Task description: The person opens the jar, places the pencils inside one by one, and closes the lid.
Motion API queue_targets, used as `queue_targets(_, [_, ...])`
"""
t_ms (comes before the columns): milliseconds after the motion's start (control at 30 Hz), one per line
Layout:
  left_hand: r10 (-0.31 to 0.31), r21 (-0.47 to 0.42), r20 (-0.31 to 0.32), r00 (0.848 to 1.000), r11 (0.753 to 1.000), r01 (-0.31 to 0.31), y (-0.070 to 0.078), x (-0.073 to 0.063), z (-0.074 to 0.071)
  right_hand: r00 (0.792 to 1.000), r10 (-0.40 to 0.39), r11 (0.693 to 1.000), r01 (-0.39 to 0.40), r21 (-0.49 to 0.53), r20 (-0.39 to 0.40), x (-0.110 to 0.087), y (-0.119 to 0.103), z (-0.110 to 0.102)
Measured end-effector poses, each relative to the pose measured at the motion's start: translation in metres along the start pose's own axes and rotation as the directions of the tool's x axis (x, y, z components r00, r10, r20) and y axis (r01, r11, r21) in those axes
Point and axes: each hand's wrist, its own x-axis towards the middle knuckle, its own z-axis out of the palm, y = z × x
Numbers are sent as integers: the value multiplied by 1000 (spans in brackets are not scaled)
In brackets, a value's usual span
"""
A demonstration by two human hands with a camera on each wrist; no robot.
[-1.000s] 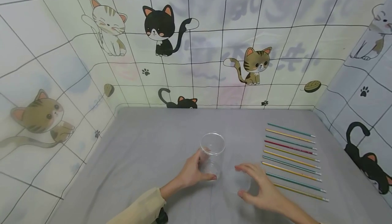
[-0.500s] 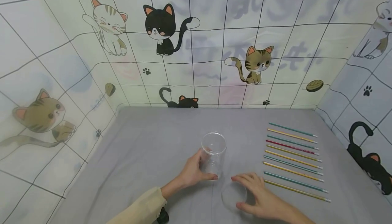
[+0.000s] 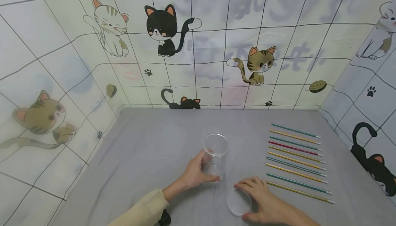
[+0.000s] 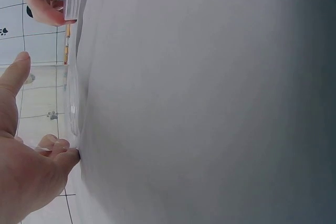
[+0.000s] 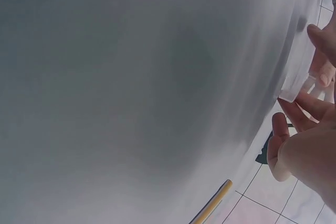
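A clear, open-topped jar (image 3: 216, 159) stands upright on the grey cloth. My left hand (image 3: 195, 174) grips its lower left side, thumb in front and fingers behind; the left wrist view shows the jar (image 4: 44, 95) between thumb and fingers. To the right and nearer lies a round clear lid (image 3: 239, 202), flat on the cloth. My right hand (image 3: 260, 199) holds the lid by its right side, fingers at the far edge and thumb at the near edge. In the right wrist view the fingertips touch the rim of the lid (image 5: 287, 95).
Several pencils (image 3: 295, 154), green, yellow and one red, lie in a row on the right, close to my right hand. Grey cloth (image 3: 154, 143) covers the table. A white curtain (image 3: 210, 47) printed with cats stands behind and on both sides.
My right hand has brought the lid down and slightly left, from raised near the pencils to flat on the cloth. The left hand and the jar have stayed put.
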Motion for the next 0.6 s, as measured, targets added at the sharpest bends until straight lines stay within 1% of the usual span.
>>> queue_targets(67, [1, 0, 4, 1000, 1000, -1, 1, 0, 1, 1000, 0, 1000, 0, -2, 12, 0, 0, 0])
queue_targets(133, [-3, -8, 4, 1000, 1000, 3, 1, 1, 1, 1000, -13, 1000, 13, -6, 5, 0, 2, -1])
queue_targets(233, [-10, -23, 2, 1000, 1000, 10, 2, 1, 2, 996, -58, 998, 59, 23, -67, 1, 6, -5])
queue_targets(300, [-10, -38, 0, 1000, 999, 10, 2, 1, 2, 991, -59, 993, 69, 91, -117, 2, 9, -10])
queue_targets(367, [-7, -60, 5, 1000, 998, 7, 2, 1, 3, 985, -38, 983, 67, 170, -170, 3, 12, -18])
queue_targets(433, [1, -65, 7, 1000, 998, 0, 1, 2, 4, 978, 6, 971, 44, 235, -206, 3, 16, -26])
queue_targets(467, [7, -64, 7, 1000, 998, -6, 0, 2, 4, 975, 40, 967, 17, 256, -216, 2, 17, -30])
queue_targets(600, [18, -54, -4, 1000, 998, -18, -2, 1, 4, 950, 126, 961, -45, 274, -286, -3, 22, -42])
